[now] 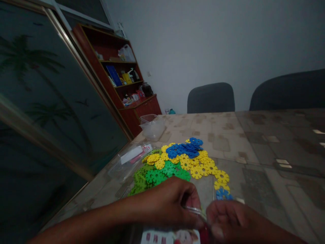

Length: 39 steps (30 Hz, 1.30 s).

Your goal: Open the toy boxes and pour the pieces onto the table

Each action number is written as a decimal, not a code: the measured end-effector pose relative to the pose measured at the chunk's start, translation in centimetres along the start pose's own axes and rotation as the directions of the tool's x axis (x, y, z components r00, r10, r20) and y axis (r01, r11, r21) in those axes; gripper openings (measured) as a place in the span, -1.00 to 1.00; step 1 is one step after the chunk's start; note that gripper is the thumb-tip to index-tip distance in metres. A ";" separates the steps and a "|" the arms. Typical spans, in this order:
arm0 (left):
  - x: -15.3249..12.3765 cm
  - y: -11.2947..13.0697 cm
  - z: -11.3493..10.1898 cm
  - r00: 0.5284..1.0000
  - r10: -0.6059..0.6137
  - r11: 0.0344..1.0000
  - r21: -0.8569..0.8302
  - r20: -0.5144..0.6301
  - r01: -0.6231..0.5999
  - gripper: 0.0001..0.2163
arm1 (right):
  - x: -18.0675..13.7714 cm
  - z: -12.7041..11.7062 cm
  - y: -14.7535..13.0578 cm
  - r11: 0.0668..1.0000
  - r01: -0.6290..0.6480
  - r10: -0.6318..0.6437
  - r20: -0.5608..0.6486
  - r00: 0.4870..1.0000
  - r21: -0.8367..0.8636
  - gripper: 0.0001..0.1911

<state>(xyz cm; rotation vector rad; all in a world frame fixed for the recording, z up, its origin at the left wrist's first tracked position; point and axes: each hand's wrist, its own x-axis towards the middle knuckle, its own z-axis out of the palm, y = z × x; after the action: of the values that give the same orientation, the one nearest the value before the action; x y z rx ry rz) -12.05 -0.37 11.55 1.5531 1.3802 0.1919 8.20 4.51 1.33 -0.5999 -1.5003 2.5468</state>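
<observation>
My left hand (169, 203) and my right hand (228, 218) meet at the bottom of the view, both with fingers pinched on a clear plastic bag (195, 211) that has a printed card (170, 236) at its lower part. Just beyond my hands a heap of flat snowflake-shaped plastic discs lies on the table: green ones (154, 176) nearest, yellow ones (200, 166) in the middle and right, blue ones (185, 149) farthest. A single blue disc (223, 194) lies close to my right hand.
The patterned table (266, 149) stretches right and back. A clear plastic tub (152, 126) and a flat clear packet (132, 157) sit at its left edge. Two dark chairs (210, 97) stand behind. A wooden shelf unit (122, 78) and glass panel are at left.
</observation>
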 end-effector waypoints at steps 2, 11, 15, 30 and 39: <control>0.4 0.3 0.4 1.000 -0.013 1.000 0.026 0.022 0.013 -0.85 | 0.3 0.5 0.2 0.999 0.040 -0.041 -0.012 0.999 -0.029 -0.36; -0.2 0.6 1.1 0.998 -0.044 0.992 0.117 -0.040 0.049 -0.89 | 1.7 0.6 0.9 0.985 0.148 -0.145 0.036 0.989 -0.094 -0.38; 0.0 0.8 0.5 0.999 -0.049 0.992 0.121 0.020 0.047 -0.86 | 1.9 0.0 1.6 0.986 0.151 -0.149 0.041 0.988 -0.074 -0.38; 1.6 -0.6 -0.8 0.986 -0.083 0.997 0.010 0.145 0.082 -0.79 | 1.3 1.8 -0.2 0.993 0.119 -0.116 -0.109 0.987 0.023 -0.36; -0.6 -0.9 -2.6 1.000 0.024 0.999 0.021 0.008 -0.024 -0.76 | 1.7 0.3 0.7 0.982 0.074 -0.048 -0.148 0.988 0.174 -0.45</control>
<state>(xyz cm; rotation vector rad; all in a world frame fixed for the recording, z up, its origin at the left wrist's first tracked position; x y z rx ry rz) -14.57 0.40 12.45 1.5866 1.3624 0.1863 6.59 4.46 0.35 -0.6834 -1.2084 2.4976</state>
